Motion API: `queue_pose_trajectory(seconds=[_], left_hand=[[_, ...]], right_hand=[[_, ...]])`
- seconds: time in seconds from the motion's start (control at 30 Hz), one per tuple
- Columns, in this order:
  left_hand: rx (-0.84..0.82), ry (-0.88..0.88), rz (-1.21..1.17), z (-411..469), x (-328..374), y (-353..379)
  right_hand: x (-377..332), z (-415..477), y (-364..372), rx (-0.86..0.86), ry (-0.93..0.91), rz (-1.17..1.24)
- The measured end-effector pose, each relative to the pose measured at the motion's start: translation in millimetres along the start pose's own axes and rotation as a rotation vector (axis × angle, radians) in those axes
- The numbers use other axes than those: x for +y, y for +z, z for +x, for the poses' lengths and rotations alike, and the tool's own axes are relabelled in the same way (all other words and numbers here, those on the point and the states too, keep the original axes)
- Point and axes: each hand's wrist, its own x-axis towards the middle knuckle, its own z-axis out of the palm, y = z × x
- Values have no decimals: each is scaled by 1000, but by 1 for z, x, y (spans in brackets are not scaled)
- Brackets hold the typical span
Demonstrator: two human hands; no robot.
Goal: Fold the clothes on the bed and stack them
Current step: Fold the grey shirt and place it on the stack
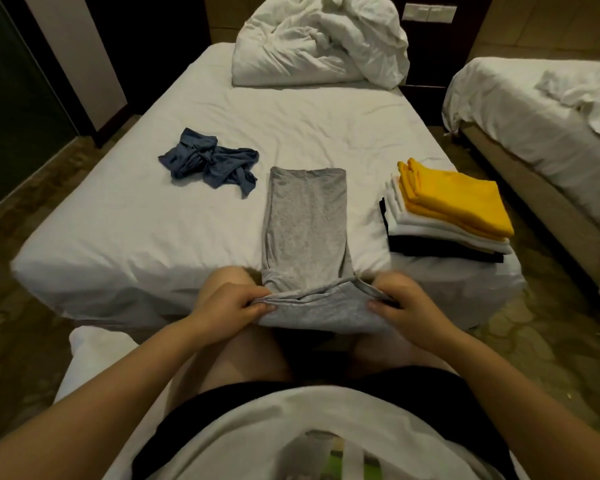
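Both hands, left hand (234, 301) and right hand (400, 304), pinch grey garment (305, 216) near hem; long axis runs far from fingers, equally near.

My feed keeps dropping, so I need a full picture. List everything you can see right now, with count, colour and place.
bed: one, white sheet, centre, with the clothes on it
grey garment: one, grey, a long folded strip mid-bed, near end lifted
blue heap: one, blue, crumpled, left part of the bed
stack: one, yellow on top, then white, black at the bottom, near right corner of the bed
duvet: one, white, bunched at the far end
second bed: one, white, at right
left hand: grips the strip's near left corner
right hand: grips its near right corner
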Motion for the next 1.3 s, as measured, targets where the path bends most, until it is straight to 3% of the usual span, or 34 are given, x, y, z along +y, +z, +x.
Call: queue_pose_trajectory(seconds=[0.07,0.17,0.27,0.53,0.67,0.8,0.93,1.07,1.3], left_hand=[[32,-20,62,15,-6,-7],[16,-183,-285,43,1,-19],[36,-252,-612,81,3,-37],[48,-468,-1038,246,-71,-77],[25,-684,-1041,326,-139,-64],[-107,-906,-924,352,-188,-32],[-148,-848,-999,353,-206,-26],[-74,-726,-1120,370,-201,-32],[160,-874,-959,377,-199,-8]], right_hand=[[0,13,-7,67,77,126],[3,44,-15,146,134,306],[8,93,-18,209,146,326],[36,296,-13,482,273,393],[78,391,20,393,459,480],[122,419,64,206,613,463],[140,422,72,257,595,439],[143,433,60,368,615,505],[146,438,53,215,762,587]])
